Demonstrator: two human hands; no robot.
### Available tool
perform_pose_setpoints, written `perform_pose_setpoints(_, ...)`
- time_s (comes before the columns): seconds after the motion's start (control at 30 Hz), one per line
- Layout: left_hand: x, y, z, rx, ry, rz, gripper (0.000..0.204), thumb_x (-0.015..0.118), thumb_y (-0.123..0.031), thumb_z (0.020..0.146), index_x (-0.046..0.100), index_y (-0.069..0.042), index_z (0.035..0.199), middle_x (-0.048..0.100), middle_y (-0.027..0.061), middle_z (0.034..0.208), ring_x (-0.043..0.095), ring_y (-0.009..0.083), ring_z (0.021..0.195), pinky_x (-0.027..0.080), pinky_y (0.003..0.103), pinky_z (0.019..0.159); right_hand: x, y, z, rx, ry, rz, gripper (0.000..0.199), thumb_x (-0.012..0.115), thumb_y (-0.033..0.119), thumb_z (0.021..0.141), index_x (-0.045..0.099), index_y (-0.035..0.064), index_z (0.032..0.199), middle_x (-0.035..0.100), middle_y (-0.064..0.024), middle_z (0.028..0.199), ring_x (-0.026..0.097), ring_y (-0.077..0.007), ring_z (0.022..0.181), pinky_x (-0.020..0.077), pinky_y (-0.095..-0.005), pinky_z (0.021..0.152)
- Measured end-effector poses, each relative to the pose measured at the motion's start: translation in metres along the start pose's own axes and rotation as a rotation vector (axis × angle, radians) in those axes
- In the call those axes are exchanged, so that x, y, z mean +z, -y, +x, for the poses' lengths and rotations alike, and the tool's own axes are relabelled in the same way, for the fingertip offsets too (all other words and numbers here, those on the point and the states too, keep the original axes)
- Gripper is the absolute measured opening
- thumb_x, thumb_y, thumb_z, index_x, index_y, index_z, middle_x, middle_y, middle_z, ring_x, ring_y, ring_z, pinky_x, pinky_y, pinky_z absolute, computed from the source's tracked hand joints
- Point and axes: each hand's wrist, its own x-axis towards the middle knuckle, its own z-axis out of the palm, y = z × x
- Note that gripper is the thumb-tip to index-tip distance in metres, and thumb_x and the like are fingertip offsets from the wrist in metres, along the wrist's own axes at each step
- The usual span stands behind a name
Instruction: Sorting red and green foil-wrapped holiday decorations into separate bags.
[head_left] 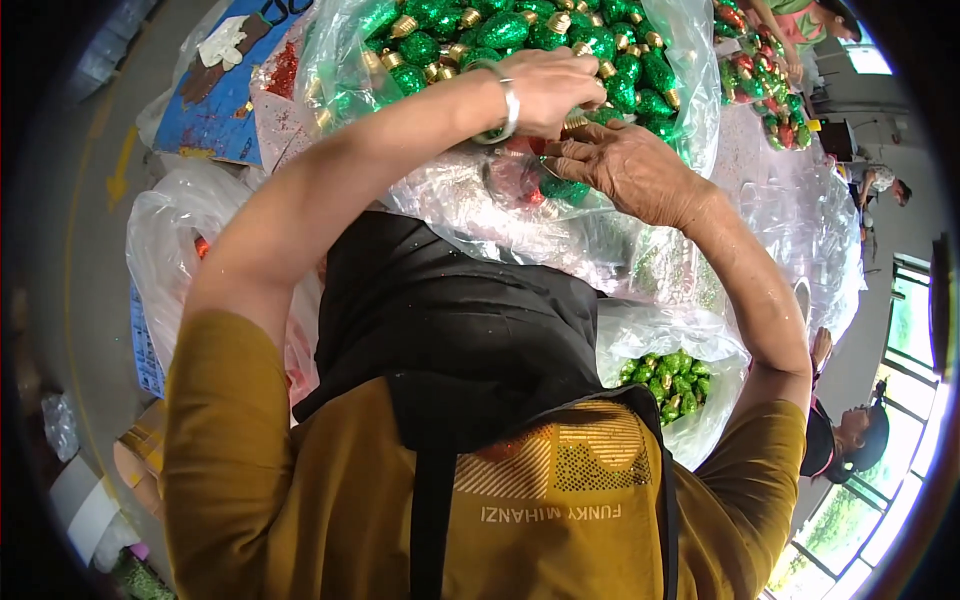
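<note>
Green glitter bulb-shaped ornaments with gold screw-type caps fill a large clear plastic bag in front of me. My left hand, a pale bangle on its wrist, reaches over the near side of the pile. Its fingers are bent inward; whatever they grip is hidden beneath them. Just right of it, my right hand points leftward with its fingers pressed together. Beneath those fingertips lie a green ornament and clear plastic with some red in it. What the right fingers pinch cannot be made out.
An open bag of lighter green ornaments sits by my right side. Another clear bag stands at my left, near a blue board holding a white glove. Mixed red and green ornaments lie far right, near other people.
</note>
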Motion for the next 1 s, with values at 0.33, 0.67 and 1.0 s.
perform_pose_setpoints(0.33, 0.005, 0.018, 0.038, 0.135, 0.247, -0.112, 0.023, 0.071, -0.007, 0.055, 0.058, -0.003, 0.074, 0.057, 0.0141, 0.064, 0.059, 0.0325, 0.066, 0.046, 0.042, 0.057, -0.001, 0.001, 0.005, -0.257, -0.197, -0.059, 0.024, 0.051, 0.017, 0.081, 0.06, 0.0069, 0.102, 0.058, -0.0054, 0.112, 0.052, -0.0245, 0.111, 0.0464, -0.0336, 0.089)
perform_pose_setpoints(0.67, 0.004, 0.014, 0.04, 0.066, 0.342, -0.122, 0.023, 0.071, -0.008, 0.055, 0.06, -0.004, 0.075, 0.06, 0.0163, 0.07, 0.06, 0.0341, 0.074, 0.046, 0.043, 0.063, -0.031, 0.002, -0.003, 0.32, -0.207, 0.373, 0.016, 0.055, 0.007, 0.08, 0.064, 0.0021, 0.092, 0.061, -0.0106, 0.101, 0.061, -0.0272, 0.089, 0.0506, -0.0378, 0.071)
perform_pose_setpoints(1.0, 0.012, 0.011, 0.039, 0.054, 0.275, -0.114, 0.023, 0.077, -0.013, 0.054, 0.059, -0.006, 0.068, 0.062, 0.0112, 0.076, 0.06, 0.0306, 0.08, 0.048, 0.041, 0.065, -0.005, -0.036, 0.022, 0.25, 0.466, 0.602, 0.017, 0.058, 0.006, 0.078, 0.063, -0.0003, 0.093, 0.064, -0.0164, 0.081, 0.064, -0.0281, 0.08, 0.0511, -0.0392, 0.069)
